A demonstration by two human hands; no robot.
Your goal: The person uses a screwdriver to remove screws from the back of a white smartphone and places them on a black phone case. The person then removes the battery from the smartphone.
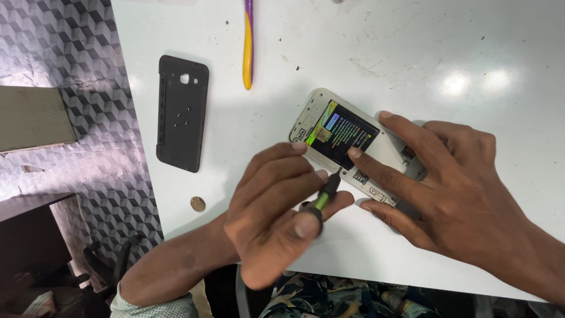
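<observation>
- White table (459, 53): carries every item listed.
- Right hand (447, 182): fingers spread, pressing the opened phone (329, 132) flat, centre of table.
- Left hand (276, 206): clenched around a green-and-black screwdriver (325, 197), tip at the phone's lower edge.
- Black back cover (181, 112): lying well left of the phone.
- Yellow-and-purple tool (248, 47): above the phone.
- Coin (198, 204): near the table's edge.

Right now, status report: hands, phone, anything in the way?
Left hand grips small screwdriver, tip at opened phone. Right hand presses phone flat. Back cover, coin lie clear.
</observation>
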